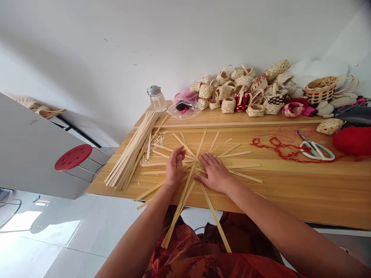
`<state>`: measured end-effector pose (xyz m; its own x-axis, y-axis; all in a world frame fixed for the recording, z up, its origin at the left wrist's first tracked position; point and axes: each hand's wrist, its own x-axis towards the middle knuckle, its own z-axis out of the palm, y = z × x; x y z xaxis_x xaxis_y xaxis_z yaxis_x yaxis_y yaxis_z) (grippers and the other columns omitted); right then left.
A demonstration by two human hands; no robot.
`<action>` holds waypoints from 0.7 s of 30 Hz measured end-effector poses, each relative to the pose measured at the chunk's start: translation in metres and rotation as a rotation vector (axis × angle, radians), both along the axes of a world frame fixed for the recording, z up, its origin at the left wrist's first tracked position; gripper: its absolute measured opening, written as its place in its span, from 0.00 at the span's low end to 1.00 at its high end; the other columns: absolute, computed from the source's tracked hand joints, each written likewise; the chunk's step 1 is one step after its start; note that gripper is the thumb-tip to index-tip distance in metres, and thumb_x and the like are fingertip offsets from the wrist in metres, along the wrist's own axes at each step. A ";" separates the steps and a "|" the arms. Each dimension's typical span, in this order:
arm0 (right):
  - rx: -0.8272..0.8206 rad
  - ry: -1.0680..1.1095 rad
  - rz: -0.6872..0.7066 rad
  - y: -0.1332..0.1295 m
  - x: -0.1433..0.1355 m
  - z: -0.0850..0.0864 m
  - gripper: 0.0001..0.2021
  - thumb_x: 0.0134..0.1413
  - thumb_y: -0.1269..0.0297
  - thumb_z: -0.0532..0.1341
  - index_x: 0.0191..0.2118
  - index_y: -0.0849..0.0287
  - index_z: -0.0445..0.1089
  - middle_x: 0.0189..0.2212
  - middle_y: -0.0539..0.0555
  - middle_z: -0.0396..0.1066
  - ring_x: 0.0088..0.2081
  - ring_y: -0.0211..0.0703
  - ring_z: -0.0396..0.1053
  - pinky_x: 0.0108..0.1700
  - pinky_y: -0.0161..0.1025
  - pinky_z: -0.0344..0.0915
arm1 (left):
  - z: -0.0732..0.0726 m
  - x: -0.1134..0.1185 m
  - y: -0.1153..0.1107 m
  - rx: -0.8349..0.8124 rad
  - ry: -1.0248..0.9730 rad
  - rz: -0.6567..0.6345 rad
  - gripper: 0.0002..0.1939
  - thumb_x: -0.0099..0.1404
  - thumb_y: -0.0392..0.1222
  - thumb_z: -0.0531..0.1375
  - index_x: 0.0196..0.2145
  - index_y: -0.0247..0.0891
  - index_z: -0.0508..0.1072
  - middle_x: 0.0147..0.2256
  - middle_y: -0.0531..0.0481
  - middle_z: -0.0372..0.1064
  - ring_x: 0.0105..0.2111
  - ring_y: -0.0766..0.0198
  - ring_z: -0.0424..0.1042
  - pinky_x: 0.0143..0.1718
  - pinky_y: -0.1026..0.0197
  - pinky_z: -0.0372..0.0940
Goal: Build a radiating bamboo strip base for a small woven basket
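Thin wooden strips (209, 204) cross one another in a star shape on the table, their ends fanning out in all directions. My right hand (213, 172) lies flat over the right side of the crossing, fingers stretched out and pressing on the strips. On the left side, my left hand (175, 166) rests on its edge across several strips, its fingers loosely bent upward with nothing visible in them. Between the two hands the centre of the star shows. Two strips reach past the table's front edge over my lap.
A bundle of long strips (135, 152) lies left, beside short offcuts (156, 143). Behind stand a bottle (157, 99), a plastic bag (185, 110) and several small woven baskets (228, 105). Scissors (317, 150), red yarn (285, 151) and a red yarn ball (352, 141) are right. A red stool (73, 157) stands left.
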<state>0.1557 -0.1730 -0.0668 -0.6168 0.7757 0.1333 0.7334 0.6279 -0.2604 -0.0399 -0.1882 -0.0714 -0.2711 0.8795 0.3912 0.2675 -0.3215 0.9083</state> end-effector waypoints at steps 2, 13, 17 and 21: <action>0.006 0.001 0.002 0.000 0.000 0.001 0.47 0.62 0.32 0.48 0.71 0.70 0.52 0.70 0.67 0.50 0.72 0.61 0.44 0.71 0.57 0.42 | 0.007 -0.004 -0.001 -0.018 0.018 0.016 0.17 0.70 0.38 0.52 0.55 0.38 0.69 0.43 0.45 0.73 0.45 0.63 0.75 0.50 0.57 0.70; 0.033 0.017 0.000 0.000 0.000 -0.002 0.46 0.61 0.32 0.49 0.70 0.68 0.53 0.70 0.66 0.51 0.72 0.60 0.44 0.72 0.57 0.43 | 0.028 -0.001 -0.016 -0.041 0.692 -0.041 0.17 0.70 0.31 0.53 0.51 0.42 0.73 0.47 0.48 0.78 0.49 0.58 0.74 0.54 0.52 0.63; 0.034 0.033 -0.001 0.000 0.000 -0.003 0.46 0.61 0.33 0.52 0.70 0.68 0.54 0.70 0.68 0.52 0.71 0.61 0.45 0.71 0.58 0.44 | 0.018 0.002 -0.015 -0.106 0.854 -0.053 0.19 0.69 0.33 0.56 0.56 0.43 0.69 0.52 0.48 0.75 0.52 0.56 0.72 0.57 0.49 0.59; 0.034 0.026 0.004 0.001 0.000 -0.004 0.44 0.61 0.36 0.54 0.70 0.70 0.55 0.70 0.69 0.52 0.71 0.61 0.46 0.71 0.58 0.44 | 0.008 0.000 -0.013 -0.116 0.911 -0.092 0.21 0.70 0.37 0.57 0.60 0.42 0.66 0.57 0.46 0.72 0.57 0.54 0.68 0.59 0.49 0.58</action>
<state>0.1558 -0.1719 -0.0704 -0.6163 0.7677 0.1754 0.7240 0.6400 -0.2574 -0.0399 -0.2017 -0.0634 0.1713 0.9292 0.3275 0.8726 -0.2974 0.3875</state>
